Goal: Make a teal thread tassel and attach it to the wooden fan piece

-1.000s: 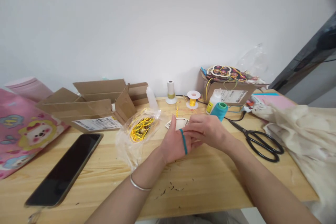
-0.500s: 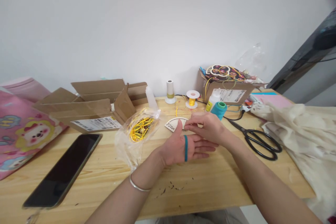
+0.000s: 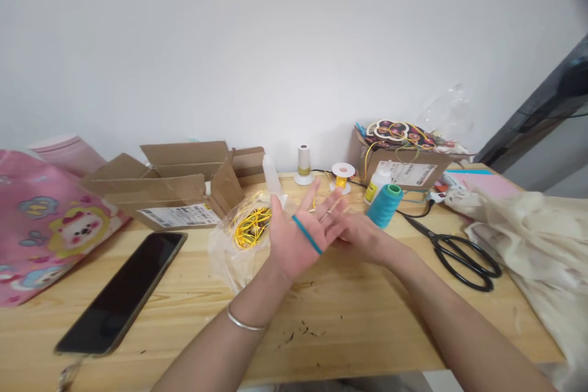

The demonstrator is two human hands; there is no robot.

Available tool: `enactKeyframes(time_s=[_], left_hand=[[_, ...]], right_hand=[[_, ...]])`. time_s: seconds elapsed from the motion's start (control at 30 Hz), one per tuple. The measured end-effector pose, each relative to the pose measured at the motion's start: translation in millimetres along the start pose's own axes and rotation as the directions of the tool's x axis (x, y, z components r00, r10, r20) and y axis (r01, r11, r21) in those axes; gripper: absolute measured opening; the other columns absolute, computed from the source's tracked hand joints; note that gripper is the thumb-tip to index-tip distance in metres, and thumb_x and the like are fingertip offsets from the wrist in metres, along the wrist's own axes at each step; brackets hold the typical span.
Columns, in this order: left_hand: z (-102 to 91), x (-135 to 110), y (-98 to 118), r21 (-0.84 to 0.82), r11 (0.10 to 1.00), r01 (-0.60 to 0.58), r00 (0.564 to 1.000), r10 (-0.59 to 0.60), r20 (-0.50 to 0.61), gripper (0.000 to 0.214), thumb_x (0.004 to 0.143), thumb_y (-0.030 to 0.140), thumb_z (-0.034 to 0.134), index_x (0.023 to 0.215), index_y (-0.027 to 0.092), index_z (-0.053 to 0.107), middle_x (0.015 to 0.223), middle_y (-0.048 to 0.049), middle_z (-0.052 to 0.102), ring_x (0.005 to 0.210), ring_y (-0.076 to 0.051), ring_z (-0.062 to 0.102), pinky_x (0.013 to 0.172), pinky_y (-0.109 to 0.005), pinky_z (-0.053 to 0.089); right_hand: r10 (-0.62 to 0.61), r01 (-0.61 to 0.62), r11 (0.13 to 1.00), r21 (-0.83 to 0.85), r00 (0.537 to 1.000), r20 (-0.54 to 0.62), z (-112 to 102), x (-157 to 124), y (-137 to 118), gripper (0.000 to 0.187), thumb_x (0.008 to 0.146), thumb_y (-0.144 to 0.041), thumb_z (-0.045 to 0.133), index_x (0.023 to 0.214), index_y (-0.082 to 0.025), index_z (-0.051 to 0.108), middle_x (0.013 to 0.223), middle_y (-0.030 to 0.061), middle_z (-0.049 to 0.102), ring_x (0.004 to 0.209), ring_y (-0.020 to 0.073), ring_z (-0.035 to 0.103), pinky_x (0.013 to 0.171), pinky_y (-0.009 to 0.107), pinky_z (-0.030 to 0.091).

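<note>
My left hand [image 3: 301,229] is held palm up over the wooden table [image 3: 367,318], fingers stretched out. A band of teal thread [image 3: 307,234] is wound across its palm. My right hand [image 3: 361,234] lies behind and under the left fingers, mostly hidden; whether it holds the thread end I cannot make out. The teal thread cone [image 3: 384,205] stands just right of both hands.
A clear bag of yellow cord [image 3: 245,229] lies left of my hands, a dark phone [image 3: 122,291] further left. Black scissors [image 3: 459,251] and cream cloth [image 3: 537,245] lie at right. Open cardboard boxes [image 3: 174,187], small spools [image 3: 342,176] and a glue bottle [image 3: 374,184] line the back.
My left hand has turned and lifted, its fingers now pointing up and away. My right hand slid from above the palm to behind the left fingers, carrying the thread around.
</note>
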State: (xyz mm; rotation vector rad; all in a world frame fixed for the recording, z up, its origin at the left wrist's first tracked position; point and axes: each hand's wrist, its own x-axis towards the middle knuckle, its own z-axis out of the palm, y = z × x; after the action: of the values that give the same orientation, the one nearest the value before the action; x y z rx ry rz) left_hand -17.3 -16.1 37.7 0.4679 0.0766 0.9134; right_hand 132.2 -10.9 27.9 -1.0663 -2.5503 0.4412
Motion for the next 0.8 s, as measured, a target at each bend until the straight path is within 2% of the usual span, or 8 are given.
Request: enactKeyframes(time_s=[0.07, 0.17, 0.33, 0.43, 0.53, 0.6, 0.67, 0.8], left_hand=[[-5.0, 3.8, 5.5, 0.014, 0.994, -0.105, 0.989, 0.106, -0.099, 0.069, 0.071, 0.069, 0.024, 0.125, 0.028, 0.037, 0.125, -0.0064, 0.047, 0.115, -0.022, 0.042, 0.096, -0.039, 0.029], [-18.0, 8.2, 11.4, 0.024, 0.979, -0.203, 0.955, 0.203, -0.217, 0.066, 0.073, 0.066, 0.029, 0.123, 0.025, 0.039, 0.126, -0.0089, 0.045, 0.114, -0.023, 0.043, 0.093, -0.039, 0.034], [-31.0, 10.0, 12.2, 0.036, 0.975, -0.22, 0.939, 0.221, -0.265, 0.061, 0.073, 0.062, 0.035, 0.121, 0.025, 0.04, 0.123, -0.0096, 0.047, 0.109, -0.022, 0.047, 0.089, -0.037, 0.038], [-27.2, 9.1, 6.5, 0.049, 0.991, -0.125, 0.956, 0.133, -0.26, 0.059, 0.075, 0.061, 0.034, 0.119, 0.024, 0.042, 0.115, -0.0088, 0.053, 0.099, -0.019, 0.053, 0.081, -0.033, 0.042], [-20.1, 8.0, -3.6, 0.02, 0.997, 0.069, 0.973, -0.063, -0.22, 0.058, 0.076, 0.06, 0.031, 0.112, 0.018, 0.049, 0.099, -0.0089, 0.06, 0.081, -0.017, 0.057, 0.065, -0.027, 0.043], [-17.1, 7.3, -11.3, -0.02, 0.981, 0.191, 0.965, -0.192, -0.179, 0.058, 0.078, 0.059, 0.028, 0.101, 0.012, 0.056, 0.084, -0.0079, 0.062, 0.067, -0.014, 0.056, 0.058, -0.024, 0.041], [-16.4, 6.5, -17.7, -0.055, 0.959, 0.279, 0.948, -0.284, -0.141, 0.06, 0.079, 0.059, 0.025, 0.087, 0.01, 0.06, 0.069, -0.0059, 0.061, 0.059, -0.011, 0.054, 0.059, -0.022, 0.04], [-19.2, 3.6, -22.6, -0.042, 0.925, 0.377, 0.922, -0.379, -0.074, 0.065, 0.076, 0.063, 0.023, 0.077, 0.01, 0.06, 0.063, -0.0049, 0.06, 0.065, -0.014, 0.056, 0.071, -0.028, 0.041]], right_hand=[[-0.026, 0.03, 0.996, -0.08, 0.999, 0.046, -0.2, 0.2, -6.8, 0.019, 0.081, -0.022, 0.047, 0.084, -0.021, 0.065, 0.08, 0.0038, 0.065, 0.069, 0.0129, 0.055, 0.056, 0.022, 0.034], [-0.057, 0.075, 0.979, -0.192, 0.994, 0.093, -2.7, -2.1, -13.6, 0.02, 0.082, -0.021, 0.044, 0.078, -0.021, 0.064, 0.071, 0.0019, 0.064, 0.063, 0.0116, 0.054, 0.053, 0.022, 0.031], [-0.123, 0.125, 0.968, -0.22, 0.992, 0.023, -7.5, -5.5, -17.8, 0.02, 0.083, -0.022, 0.044, 0.073, -0.018, 0.061, 0.064, 0.0009, 0.059, 0.058, 0.0106, 0.05, 0.052, 0.023, 0.029], [-0.188, 0.167, 0.969, -0.183, 0.976, -0.107, -10.5, -5.0, -19.1, 0.021, 0.083, -0.021, 0.044, 0.075, -0.017, 0.062, 0.073, 0.0039, 0.06, 0.067, 0.0117, 0.052, 0.057, 0.023, 0.033], [-0.213, 0.188, 0.974, -0.128, 0.952, -0.219, -14.1, -4.8, -17.8, 0.019, 0.083, -0.022, 0.046, 0.078, -0.016, 0.063, 0.083, 0.0055, 0.061, 0.077, 0.0133, 0.052, 0.065, 0.025, 0.036], [-0.198, 0.172, 0.977, -0.129, 0.951, -0.237, -15.8, -5.2, -15.0, 0.018, 0.081, -0.025, 0.05, 0.074, -0.017, 0.064, 0.08, 0.005, 0.061, 0.075, 0.0138, 0.051, 0.065, 0.026, 0.036], [-0.18, 0.15, 0.978, -0.145, 0.959, -0.218, -16.1, -5.3, -11.4, 0.02, 0.079, -0.029, 0.052, 0.07, -0.016, 0.064, 0.075, 0.0048, 0.06, 0.07, 0.0137, 0.05, 0.062, 0.027, 0.035], [-0.168, 0.138, 0.977, -0.165, 0.968, -0.187, -13.6, -3.8, -6.5, 0.024, 0.077, -0.035, 0.054, 0.068, -0.015, 0.063, 0.071, 0.005, 0.059, 0.066, 0.0136, 0.049, 0.061, 0.027, 0.034]])
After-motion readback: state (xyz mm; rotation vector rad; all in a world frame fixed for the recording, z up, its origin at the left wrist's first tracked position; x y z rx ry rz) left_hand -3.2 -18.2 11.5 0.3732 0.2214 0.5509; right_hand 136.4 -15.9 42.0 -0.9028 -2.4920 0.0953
